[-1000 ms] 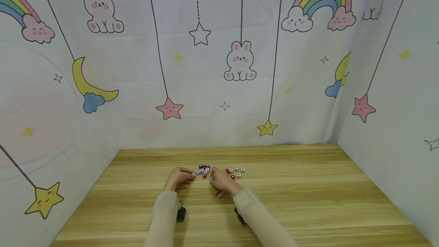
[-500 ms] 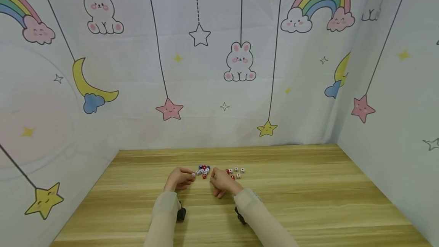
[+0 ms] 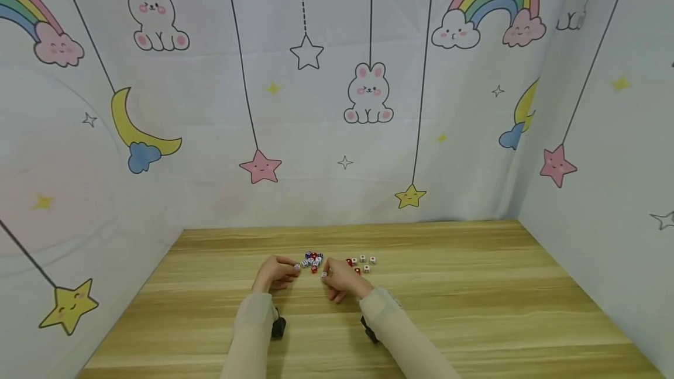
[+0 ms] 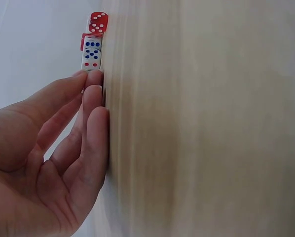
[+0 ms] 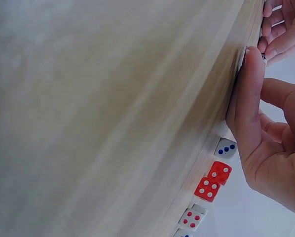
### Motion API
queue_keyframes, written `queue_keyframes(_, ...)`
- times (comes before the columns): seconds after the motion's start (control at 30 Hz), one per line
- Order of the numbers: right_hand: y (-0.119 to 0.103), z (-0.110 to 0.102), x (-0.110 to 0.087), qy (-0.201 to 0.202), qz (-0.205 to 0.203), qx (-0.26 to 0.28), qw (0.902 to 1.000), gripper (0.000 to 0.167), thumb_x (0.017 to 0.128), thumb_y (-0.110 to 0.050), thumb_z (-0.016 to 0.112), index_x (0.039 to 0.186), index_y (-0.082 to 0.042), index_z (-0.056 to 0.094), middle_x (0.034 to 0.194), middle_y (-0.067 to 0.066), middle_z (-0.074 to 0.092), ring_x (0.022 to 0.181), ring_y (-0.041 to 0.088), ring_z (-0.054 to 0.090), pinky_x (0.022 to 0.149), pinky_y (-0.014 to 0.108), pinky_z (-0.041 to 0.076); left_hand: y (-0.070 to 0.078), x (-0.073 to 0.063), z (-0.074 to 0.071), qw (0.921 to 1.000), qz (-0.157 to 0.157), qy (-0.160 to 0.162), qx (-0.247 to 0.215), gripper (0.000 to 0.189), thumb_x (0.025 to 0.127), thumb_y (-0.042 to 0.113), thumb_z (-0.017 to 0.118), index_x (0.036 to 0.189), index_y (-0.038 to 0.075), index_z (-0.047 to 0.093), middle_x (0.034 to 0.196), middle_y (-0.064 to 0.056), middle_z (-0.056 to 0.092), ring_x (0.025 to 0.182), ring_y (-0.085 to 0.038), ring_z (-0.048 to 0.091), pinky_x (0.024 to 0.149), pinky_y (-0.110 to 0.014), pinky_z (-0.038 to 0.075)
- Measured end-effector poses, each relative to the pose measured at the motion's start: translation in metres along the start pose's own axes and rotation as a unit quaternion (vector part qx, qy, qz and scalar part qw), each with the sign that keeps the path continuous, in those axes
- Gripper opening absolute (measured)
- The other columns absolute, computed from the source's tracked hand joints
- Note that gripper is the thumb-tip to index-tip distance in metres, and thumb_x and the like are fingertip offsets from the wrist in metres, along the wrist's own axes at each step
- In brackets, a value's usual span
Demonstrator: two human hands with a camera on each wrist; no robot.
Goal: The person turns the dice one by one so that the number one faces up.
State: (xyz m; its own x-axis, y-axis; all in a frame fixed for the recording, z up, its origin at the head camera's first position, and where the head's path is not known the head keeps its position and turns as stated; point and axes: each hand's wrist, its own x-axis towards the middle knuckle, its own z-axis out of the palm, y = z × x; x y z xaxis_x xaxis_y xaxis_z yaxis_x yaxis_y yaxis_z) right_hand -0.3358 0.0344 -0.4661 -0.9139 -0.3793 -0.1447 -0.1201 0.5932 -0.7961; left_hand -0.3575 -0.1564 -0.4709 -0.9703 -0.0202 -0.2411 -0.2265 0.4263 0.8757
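Note:
At the left of a small pile of dice (image 3: 314, 258), my left hand (image 3: 276, 272) pinches a white die (image 3: 297, 267) between thumb and fingertips. The left wrist view shows the hand (image 4: 63, 143) low beside the wood, with white dice and a red die (image 4: 98, 22) beyond its fingertips. My right hand (image 3: 341, 279) holds another white die (image 3: 323, 275) at its fingertips, just right of the pile. A red die (image 3: 314, 269) lies between the two hands. In the right wrist view, the right hand (image 5: 266, 133) mostly hides what it pinches.
Right of the right hand lie several loose dice, including a white die (image 3: 367, 269) and a red die (image 3: 357, 271). They stand on a wood-grain table (image 3: 474, 297). A white patterned cloth (image 3: 316, 203) hangs behind and at both sides.
The white die in my right fingertips has turned and shifted slightly, dipping mostly out of sight midway and showing again now. The left hand and the pile stay put.

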Motion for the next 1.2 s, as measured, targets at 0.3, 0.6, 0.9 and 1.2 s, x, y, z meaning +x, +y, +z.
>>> queue_keyframes(0.3, 0.0012, -0.0001, 0.0011, 0.000, 0.001, 0.003, 1.0000, 0.008, 0.090, -0.008, 0.049, 0.095, -0.003, 0.046, 0.053, 0.007, 0.052, 0.040, 0.012, 0.054, 0.040, 0.030, 0.048, 0.0009, -0.0001, -0.0011, 1.0000, -0.004, -0.004, 0.004, 0.025, 0.080, 0.014, 0.065, 0.103, 0.005, 0.066, 0.075, -0.002, 0.070, 0.054, -0.005, 0.057, 0.048, -0.024, 0.048)
queue_keyframes(0.6, 0.0013, -0.0012, 0.0012, -0.007, 0.003, -0.008, 0.9999, 0.012, 0.095, -0.015, 0.042, 0.092, -0.005, 0.048, 0.053, 0.008, 0.055, 0.040, 0.013, 0.054, 0.041, 0.030, 0.048, 0.0007, -0.0010, -0.0014, 1.0000, -0.005, -0.002, 0.003, 0.024, 0.080, 0.013, 0.065, 0.102, 0.005, 0.066, 0.075, -0.003, 0.070, 0.054, -0.006, 0.058, 0.049, -0.025, 0.049)
queue_keyframes(0.9, 0.0032, -0.0007, 0.0005, -0.007, 0.004, 0.005, 1.0000, 0.010, 0.093, -0.014, 0.044, 0.093, -0.004, 0.048, 0.052, 0.008, 0.055, 0.040, 0.013, 0.054, 0.041, 0.030, 0.049, 0.0001, -0.0017, -0.0011, 1.0000, -0.006, 0.001, 0.002, 0.023, 0.080, 0.013, 0.065, 0.102, 0.005, 0.066, 0.074, -0.002, 0.070, 0.053, -0.006, 0.058, 0.048, -0.024, 0.048)
queue_keyframes(1.2, 0.0033, -0.0003, 0.0010, -0.004, 0.005, -0.003, 1.0000, 0.008, 0.092, -0.014, 0.049, 0.094, -0.006, 0.049, 0.054, 0.006, 0.054, 0.041, 0.012, 0.054, 0.042, 0.030, 0.049, 0.0005, -0.0006, -0.0011, 0.9999, -0.010, 0.003, 0.002, 0.024, 0.080, 0.014, 0.065, 0.102, 0.004, 0.066, 0.074, -0.003, 0.070, 0.054, -0.006, 0.058, 0.049, -0.025, 0.049)
